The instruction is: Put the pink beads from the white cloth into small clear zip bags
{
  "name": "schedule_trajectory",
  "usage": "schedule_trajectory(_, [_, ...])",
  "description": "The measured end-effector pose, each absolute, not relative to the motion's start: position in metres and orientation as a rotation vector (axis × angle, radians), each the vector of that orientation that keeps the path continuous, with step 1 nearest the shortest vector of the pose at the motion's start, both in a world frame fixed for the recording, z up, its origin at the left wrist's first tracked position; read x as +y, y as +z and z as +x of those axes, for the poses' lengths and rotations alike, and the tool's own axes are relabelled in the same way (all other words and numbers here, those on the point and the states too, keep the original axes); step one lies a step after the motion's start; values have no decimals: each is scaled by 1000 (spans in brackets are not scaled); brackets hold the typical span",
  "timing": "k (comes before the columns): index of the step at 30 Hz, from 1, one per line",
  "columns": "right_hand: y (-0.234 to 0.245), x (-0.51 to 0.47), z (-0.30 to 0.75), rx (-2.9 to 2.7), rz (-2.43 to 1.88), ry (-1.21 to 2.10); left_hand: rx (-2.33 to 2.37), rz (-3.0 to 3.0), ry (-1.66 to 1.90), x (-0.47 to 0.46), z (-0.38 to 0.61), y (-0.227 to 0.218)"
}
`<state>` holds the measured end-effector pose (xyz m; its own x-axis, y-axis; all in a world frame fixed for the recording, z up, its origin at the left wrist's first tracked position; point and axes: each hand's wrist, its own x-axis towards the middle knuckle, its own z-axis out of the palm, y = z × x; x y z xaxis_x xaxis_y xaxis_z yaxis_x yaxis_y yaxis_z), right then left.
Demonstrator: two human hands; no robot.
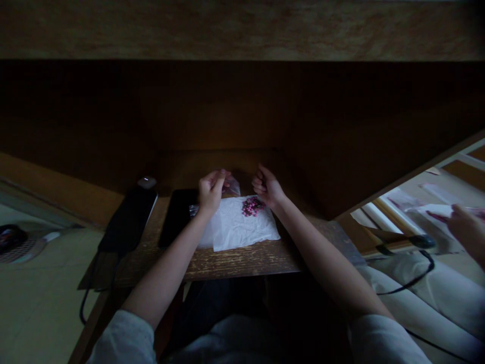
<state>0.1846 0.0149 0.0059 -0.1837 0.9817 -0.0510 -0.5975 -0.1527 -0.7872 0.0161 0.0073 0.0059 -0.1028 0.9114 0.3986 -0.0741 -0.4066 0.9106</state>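
Note:
My left hand (211,191) pinches the top of a small clear plastic bag (233,186) above the far edge of a crumpled white tissue (242,232). On that tissue lies a small heap of pink beads (252,206), which may be another kind of small piece in this dim light. My right hand (267,187) hangs just behind the heap with its fingers curled, and nothing shows in them. Neither hand touches the heap. A small gap separates my right hand from the bag.
The tissue rests on a worn wooden desk (242,265). To its left lie a black phone (177,217) and a black device (129,220) with a cable. At the right, a co-worker's hand (468,232) holds a white sheet above the floor.

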Motion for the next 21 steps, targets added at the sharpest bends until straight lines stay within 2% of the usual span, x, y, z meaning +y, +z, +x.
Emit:
schedule_trajectory(7, [0, 11, 174, -978, -682, 1826, 998, 1293, 1780, 12, 12, 9])
schedule_trajectory(21, [-7, 11, 174, -1162, -773, 1705, 994, 1288, 1787, 12, 12, 8])
